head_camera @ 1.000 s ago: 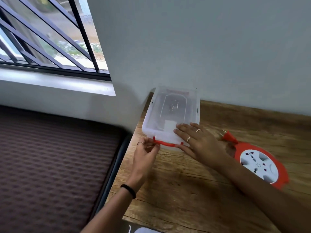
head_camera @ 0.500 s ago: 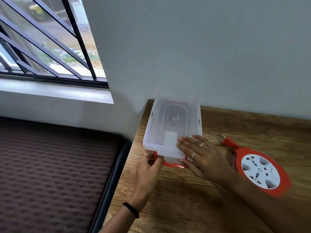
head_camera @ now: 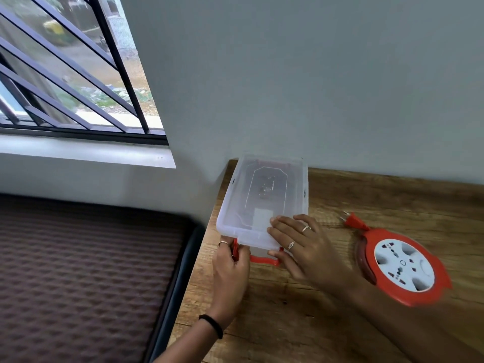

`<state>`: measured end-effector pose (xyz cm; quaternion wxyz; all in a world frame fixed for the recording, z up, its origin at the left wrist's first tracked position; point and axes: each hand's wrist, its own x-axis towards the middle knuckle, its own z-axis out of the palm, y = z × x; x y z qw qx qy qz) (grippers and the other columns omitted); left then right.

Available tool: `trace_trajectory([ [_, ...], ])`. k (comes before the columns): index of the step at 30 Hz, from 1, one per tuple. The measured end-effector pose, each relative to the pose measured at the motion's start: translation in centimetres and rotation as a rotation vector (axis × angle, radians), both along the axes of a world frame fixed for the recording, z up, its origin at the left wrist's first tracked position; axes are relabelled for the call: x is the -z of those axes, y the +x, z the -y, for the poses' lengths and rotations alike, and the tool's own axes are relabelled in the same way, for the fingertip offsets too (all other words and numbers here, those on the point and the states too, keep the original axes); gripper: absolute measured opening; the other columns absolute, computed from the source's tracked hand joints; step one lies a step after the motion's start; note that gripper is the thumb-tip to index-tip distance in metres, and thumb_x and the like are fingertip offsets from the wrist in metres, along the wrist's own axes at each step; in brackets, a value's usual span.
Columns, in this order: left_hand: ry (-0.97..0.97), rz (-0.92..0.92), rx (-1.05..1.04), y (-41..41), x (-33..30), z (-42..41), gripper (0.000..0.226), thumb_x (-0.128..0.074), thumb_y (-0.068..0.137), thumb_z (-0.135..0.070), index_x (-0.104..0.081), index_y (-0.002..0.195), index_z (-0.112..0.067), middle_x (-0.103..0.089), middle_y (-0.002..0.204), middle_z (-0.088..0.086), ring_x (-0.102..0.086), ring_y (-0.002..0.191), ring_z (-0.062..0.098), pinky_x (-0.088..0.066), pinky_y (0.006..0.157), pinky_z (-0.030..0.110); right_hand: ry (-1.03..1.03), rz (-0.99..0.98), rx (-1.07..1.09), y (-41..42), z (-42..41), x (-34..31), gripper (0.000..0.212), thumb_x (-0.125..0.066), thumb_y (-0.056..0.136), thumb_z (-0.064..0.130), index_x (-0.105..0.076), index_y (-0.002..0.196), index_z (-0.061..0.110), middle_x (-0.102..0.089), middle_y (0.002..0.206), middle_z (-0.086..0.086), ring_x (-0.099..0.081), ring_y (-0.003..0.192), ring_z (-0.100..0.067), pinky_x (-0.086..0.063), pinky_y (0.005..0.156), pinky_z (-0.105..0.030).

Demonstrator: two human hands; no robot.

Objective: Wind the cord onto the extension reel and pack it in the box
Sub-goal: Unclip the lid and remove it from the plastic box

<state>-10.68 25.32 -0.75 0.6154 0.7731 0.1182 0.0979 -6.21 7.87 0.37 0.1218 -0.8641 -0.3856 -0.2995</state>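
A clear plastic box point(head_camera: 264, 189) with its lid on stands at the back left corner of the wooden table point(head_camera: 301, 323), against the wall. A red latch point(head_camera: 264, 259) hangs at the box's near end. My left hand point(head_camera: 230, 273) pinches the left end of that latch. My right hand point(head_camera: 301, 244) lies flat with spread fingers on the lid's near right corner. The red extension reel point(head_camera: 404, 265) with a white socket face lies flat on the table to the right, its cord wound on. Its red plug point(head_camera: 352, 221) sticks out toward the wall.
A grey wall runs along the table's far edge. Left of the table, lower down, lies a brown quilted mattress point(head_camera: 78, 271). Above it is a window with dark bars point(head_camera: 68, 74) and a white sill.
The red latch has swung down off the lid's near edge under my left fingers. My right hand has stayed pressed on the lid. The view has tilted up a little.
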Motion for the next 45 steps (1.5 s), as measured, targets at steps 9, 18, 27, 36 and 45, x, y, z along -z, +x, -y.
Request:
trace_trajectory([
  [9, 0.078, 0.018, 0.029, 0.1, 0.5, -0.4, 0.010, -0.052, 0.095, -0.015, -0.054, 0.087, -0.020, -0.060, 0.080, 0.011, -0.058, 0.069, 0.024, -0.051, 0.058, 0.040, 0.076, -0.068, 0.012, -0.5, -0.7, -1.0, 0.037, -0.057, 0.090, 0.035, -0.070, 0.111, 0.008, -0.069, 0.117, -0.008, -0.063, 0.112, -0.024, -0.044, 0.098, -0.046],
  [18, 0.091, -0.011, 0.032, 0.0, 0.2, -0.5, 0.006, -0.049, 0.096, -0.018, -0.054, 0.094, -0.020, -0.060, 0.084, 0.012, -0.059, 0.073, 0.025, -0.052, 0.059, 0.035, 0.172, -0.029, 0.028, 4.4, 0.0, -9.6, 0.044, -0.051, 0.093, 0.037, -0.067, 0.110, 0.000, -0.072, 0.102, -0.013, -0.069, 0.088, -0.029, -0.052, 0.075, -0.034],
  [27, 0.355, 0.026, 0.220, 0.0, -1.6, -2.7, 0.019, -0.046, 0.098, -0.028, -0.063, 0.097, -0.019, -0.067, 0.080, -0.008, -0.062, 0.068, 0.000, -0.049, 0.057, 0.015, 0.874, -0.199, 0.361, 7.8, 3.7, -12.4, 0.015, -0.060, 0.090, 0.018, -0.066, 0.096, 0.006, -0.068, 0.086, 0.000, -0.061, 0.075, -0.005, -0.045, 0.071, -0.007],
  [36, 1.087, -0.419, 0.537, 1.5, -5.3, -7.0, 0.041, -0.036, 0.090, -0.062, -0.058, 0.114, -0.038, -0.063, 0.113, -0.008, -0.063, 0.100, 0.015, -0.051, 0.080, 0.032, 1.910, -0.542, 0.384, 6.7, 15.2, -9.1, 0.015, -0.050, 0.095, 0.007, -0.049, 0.082, 0.014, -0.066, 0.068, -0.003, -0.065, 0.060, -0.015, -0.054, 0.059, -0.028],
  [45, 0.997, -0.368, 0.767, -0.5, -14.3, 4.8, 0.026, -0.046, 0.091, -0.051, -0.060, 0.101, -0.031, -0.064, 0.093, -0.010, -0.062, 0.082, 0.001, -0.053, 0.081, 0.023, 2.070, -0.753, 0.514, 2.0, 27.0, -4.8, 0.023, -0.048, 0.089, -0.008, -0.051, 0.074, 0.010, -0.060, 0.043, 0.007, -0.059, 0.044, -0.004, -0.045, 0.051, -0.017],
])
